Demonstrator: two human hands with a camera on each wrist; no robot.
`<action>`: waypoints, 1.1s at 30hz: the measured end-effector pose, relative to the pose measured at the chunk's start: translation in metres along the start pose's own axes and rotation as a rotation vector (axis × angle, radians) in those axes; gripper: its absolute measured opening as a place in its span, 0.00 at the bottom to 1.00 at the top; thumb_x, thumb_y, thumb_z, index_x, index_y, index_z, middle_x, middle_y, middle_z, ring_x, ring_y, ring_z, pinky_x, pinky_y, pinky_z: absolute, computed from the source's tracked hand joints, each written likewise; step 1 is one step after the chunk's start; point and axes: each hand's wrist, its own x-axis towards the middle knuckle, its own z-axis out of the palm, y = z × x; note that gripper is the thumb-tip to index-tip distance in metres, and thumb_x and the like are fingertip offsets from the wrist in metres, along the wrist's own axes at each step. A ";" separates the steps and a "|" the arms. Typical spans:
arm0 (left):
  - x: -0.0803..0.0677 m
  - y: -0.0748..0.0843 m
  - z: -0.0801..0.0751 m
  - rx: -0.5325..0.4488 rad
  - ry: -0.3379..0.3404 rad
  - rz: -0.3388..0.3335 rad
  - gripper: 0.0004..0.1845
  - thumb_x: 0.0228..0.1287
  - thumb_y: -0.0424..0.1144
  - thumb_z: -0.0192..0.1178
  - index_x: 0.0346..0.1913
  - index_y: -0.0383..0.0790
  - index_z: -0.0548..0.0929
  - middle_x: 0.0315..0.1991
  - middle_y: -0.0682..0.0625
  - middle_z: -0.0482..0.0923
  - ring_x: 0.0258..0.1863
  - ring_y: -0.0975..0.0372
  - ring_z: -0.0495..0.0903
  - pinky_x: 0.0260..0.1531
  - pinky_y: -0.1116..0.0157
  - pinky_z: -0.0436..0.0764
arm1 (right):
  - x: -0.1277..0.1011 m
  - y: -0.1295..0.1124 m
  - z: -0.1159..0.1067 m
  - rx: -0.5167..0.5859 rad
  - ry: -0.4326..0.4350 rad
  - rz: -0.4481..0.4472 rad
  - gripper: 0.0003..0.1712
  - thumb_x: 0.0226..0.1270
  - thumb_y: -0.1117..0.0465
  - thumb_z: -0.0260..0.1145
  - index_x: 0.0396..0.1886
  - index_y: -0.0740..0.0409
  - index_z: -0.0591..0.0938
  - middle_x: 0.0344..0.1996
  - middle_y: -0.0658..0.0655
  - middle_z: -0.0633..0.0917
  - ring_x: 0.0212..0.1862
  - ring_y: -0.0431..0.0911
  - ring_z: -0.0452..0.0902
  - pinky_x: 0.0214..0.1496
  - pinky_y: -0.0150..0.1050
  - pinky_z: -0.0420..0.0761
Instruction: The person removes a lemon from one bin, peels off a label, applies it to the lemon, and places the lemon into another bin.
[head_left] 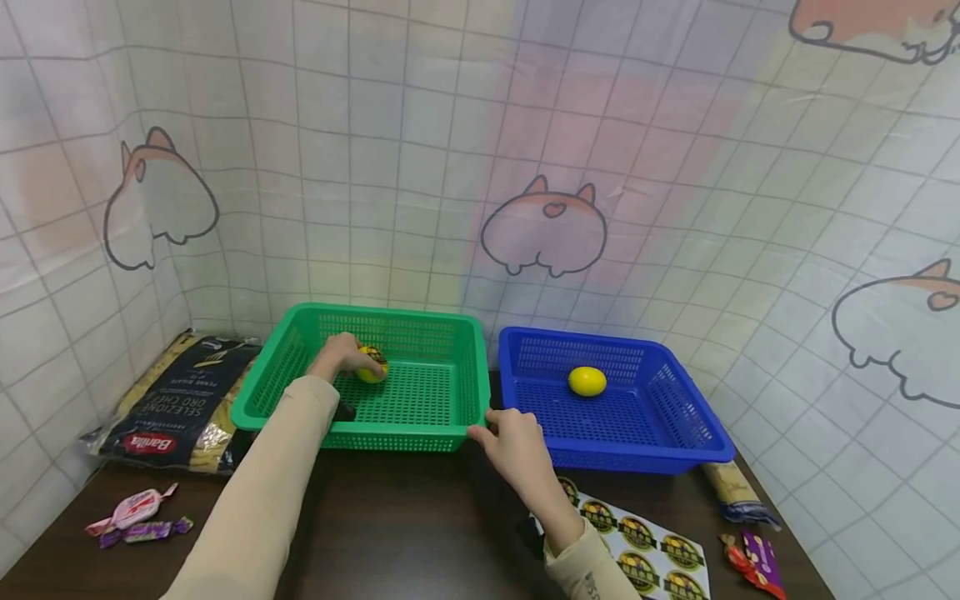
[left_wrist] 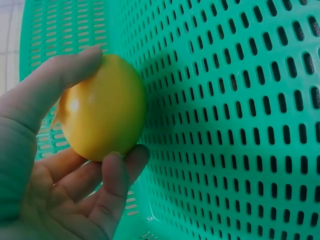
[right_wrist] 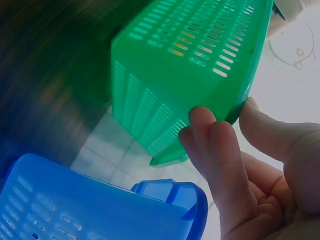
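My left hand (head_left: 341,354) reaches into the green basket (head_left: 390,440) and grips a yellow lemon (head_left: 372,364) low over its floor. In the left wrist view the thumb and fingers (left_wrist: 117,172) wrap the lemon (left_wrist: 102,107) close to the green mesh wall (left_wrist: 240,125). My right hand (head_left: 513,437) pinches the green basket's front right corner; the right wrist view shows fingers under the rim (right_wrist: 190,55) and thumb on top, the hand (right_wrist: 225,112) beside the blue basket (right_wrist: 75,200). A second yellow lemon (head_left: 587,381) lies in the blue basket (head_left: 637,458).
A dark pasta bag (head_left: 176,400) lies left of the green basket. Wrapped candies (head_left: 135,512) sit at the table's front left, more candies (head_left: 753,562) at the front right. A sticker sheet (head_left: 652,550) lies under my right forearm. Patterned cloth walls close in three sides.
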 end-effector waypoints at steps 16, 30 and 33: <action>-0.012 0.009 -0.001 0.039 -0.042 -0.026 0.38 0.56 0.49 0.72 0.62 0.28 0.71 0.57 0.33 0.74 0.38 0.54 0.77 0.31 0.65 0.78 | 0.000 -0.001 -0.005 -0.043 0.008 -0.035 0.19 0.67 0.54 0.69 0.18 0.55 0.76 0.11 0.45 0.59 0.14 0.37 0.53 0.18 0.28 0.53; -0.011 0.007 0.000 0.058 -0.087 -0.049 0.50 0.59 0.51 0.69 0.75 0.28 0.57 0.70 0.28 0.62 0.63 0.40 0.70 0.58 0.48 0.78 | 0.000 -0.003 -0.006 -0.042 -0.033 -0.037 0.29 0.68 0.53 0.68 0.13 0.49 0.61 0.11 0.45 0.55 0.14 0.38 0.50 0.18 0.28 0.50; -0.014 0.008 -0.001 0.073 -0.093 -0.049 0.51 0.59 0.52 0.68 0.76 0.30 0.55 0.73 0.27 0.57 0.70 0.37 0.63 0.64 0.43 0.73 | 0.000 -0.004 -0.006 -0.041 -0.035 -0.041 0.29 0.68 0.53 0.68 0.13 0.48 0.61 0.11 0.45 0.55 0.14 0.38 0.50 0.18 0.27 0.50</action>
